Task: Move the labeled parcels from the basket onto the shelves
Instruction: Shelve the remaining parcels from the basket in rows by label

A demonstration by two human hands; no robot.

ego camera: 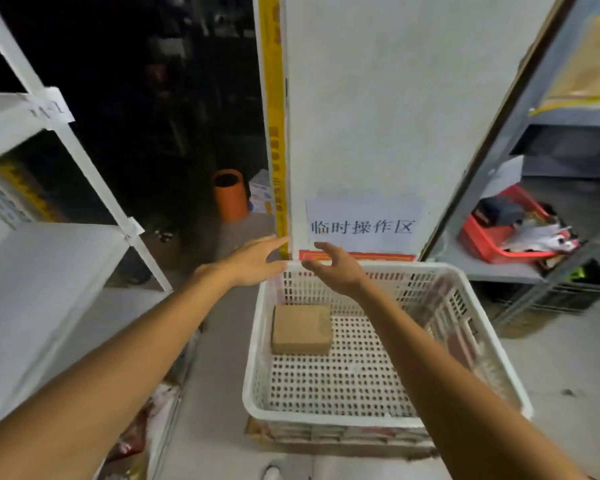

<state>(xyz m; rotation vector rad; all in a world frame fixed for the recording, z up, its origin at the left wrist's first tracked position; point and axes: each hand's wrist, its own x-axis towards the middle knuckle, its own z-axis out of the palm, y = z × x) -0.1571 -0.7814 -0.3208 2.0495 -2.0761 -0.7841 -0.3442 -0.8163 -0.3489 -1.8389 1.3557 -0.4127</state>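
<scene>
A white perforated plastic basket stands on the floor in front of me. One small brown cardboard parcel lies flat in its far left corner. My left hand reaches forward over the basket's far left corner, fingers straight and empty. Beside it, my right hand hovers above the far rim with fingers loosely spread, holding nothing. Both hands are above the parcel and do not touch it. White shelves stand to my left.
A grey metal rack on the right holds a red tray of odds and ends. A white pillar with a paper sign rises behind the basket. An orange tube stands in the dark gap beyond.
</scene>
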